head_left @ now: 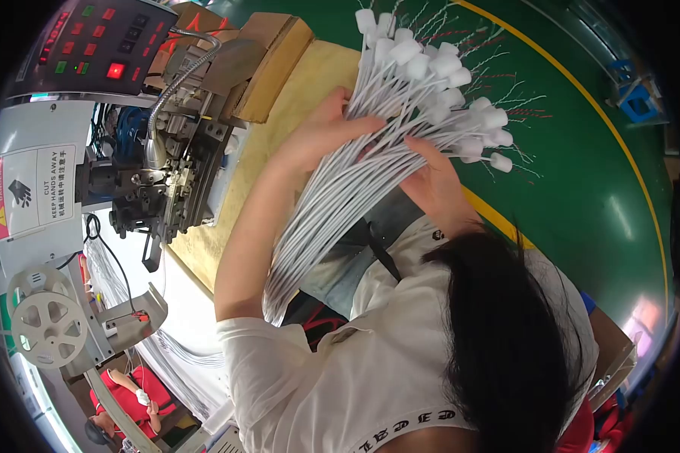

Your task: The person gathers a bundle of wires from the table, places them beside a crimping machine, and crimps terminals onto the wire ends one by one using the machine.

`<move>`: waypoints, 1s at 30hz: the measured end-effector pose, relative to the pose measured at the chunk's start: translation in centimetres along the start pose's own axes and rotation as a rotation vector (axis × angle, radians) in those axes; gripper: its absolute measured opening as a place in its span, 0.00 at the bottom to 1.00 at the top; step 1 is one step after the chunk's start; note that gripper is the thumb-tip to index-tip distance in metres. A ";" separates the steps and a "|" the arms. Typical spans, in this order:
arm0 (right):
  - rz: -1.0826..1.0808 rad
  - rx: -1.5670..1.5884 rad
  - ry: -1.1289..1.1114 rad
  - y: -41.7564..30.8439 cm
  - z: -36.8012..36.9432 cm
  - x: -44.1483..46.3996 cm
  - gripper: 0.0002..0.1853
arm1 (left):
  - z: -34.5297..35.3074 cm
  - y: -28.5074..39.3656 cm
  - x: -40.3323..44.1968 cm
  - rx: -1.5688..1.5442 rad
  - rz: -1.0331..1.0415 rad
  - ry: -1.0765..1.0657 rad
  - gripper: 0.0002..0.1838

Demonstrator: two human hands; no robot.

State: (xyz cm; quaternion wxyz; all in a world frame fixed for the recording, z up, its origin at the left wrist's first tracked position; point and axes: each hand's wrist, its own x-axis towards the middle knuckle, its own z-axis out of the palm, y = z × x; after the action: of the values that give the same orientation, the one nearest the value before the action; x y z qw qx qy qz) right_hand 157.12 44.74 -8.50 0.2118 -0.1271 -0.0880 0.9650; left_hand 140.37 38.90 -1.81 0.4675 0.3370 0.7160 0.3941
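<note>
A thick bundle of white cables [347, 196] with white cylindrical caps [419, 64] and thin twisted wires at the top end slants across the middle of the view. My left hand [329, 132] wraps round the bundle from its left side, thumb lying across the cables below the caps. On the right side my right hand [434, 181] holds the same bundle, its thumb on top and its palm beside the cables. Parts of the fingers of both hands are hidden behind the cables. The lower end of the bundle runs down beside the left forearm.
A machine [170, 189] with a control panel [91, 45] and a warning label stands at the left, beside a yellowish worktop [302, 75] and cardboard [272, 68]. White reels [49, 332] hang lower left. A co-worker in red [136, 400] sits at the bottom left.
</note>
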 end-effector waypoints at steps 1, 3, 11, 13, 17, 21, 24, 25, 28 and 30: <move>0.000 -0.021 -0.011 -0.2 0.1 0.0 0.18 | 0.1 0.5 0.0 -0.009 -0.069 -0.006 0.28; 0.031 0.007 -0.067 -0.5 0.5 0.1 0.19 | 0.6 2.2 -0.2 0.065 -0.098 -0.110 0.32; 0.032 0.035 -0.070 -0.3 -0.3 0.6 0.16 | 0.7 0.9 0.7 -0.149 -0.051 -0.282 0.22; 0.075 0.015 -0.178 -0.6 -0.1 0.6 0.14 | 0.2 1.9 0.3 -0.164 -0.082 -0.309 0.18; 0.140 0.093 -0.099 -0.5 0.0 0.5 0.10 | 0.0 2.9 -0.6 -0.232 -0.081 -0.203 0.15; 0.186 0.218 -0.076 -0.2 -1.6 0.3 0.09 | -1.4 3.2 -1.1 -0.349 -0.092 -0.198 0.12; 0.156 0.212 -0.105 0.0 -1.4 0.0 0.08 | -1.9 3.7 -1.4 -0.253 -0.064 -0.190 0.12; 0.144 0.197 -0.103 -0.2 -1.2 -0.2 0.08 | -2.0 3.3 -1.2 -0.222 -0.056 -0.198 0.13; 0.099 0.006 0.011 -0.8 -0.8 -0.4 0.06 | -1.5 3.3 -1.4 -0.361 -0.125 -0.158 0.15; 0.040 -0.079 -0.043 -0.9 -0.1 -0.5 0.08 | -0.9 3.7 -1.8 -0.473 -0.143 -0.150 0.15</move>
State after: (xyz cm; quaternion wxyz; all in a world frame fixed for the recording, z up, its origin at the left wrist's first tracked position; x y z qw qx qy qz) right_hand 157.96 45.31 -8.29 0.1852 -0.1161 -0.1280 0.9674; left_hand 140.53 38.81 2.40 0.6116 0.1949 0.5892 0.4906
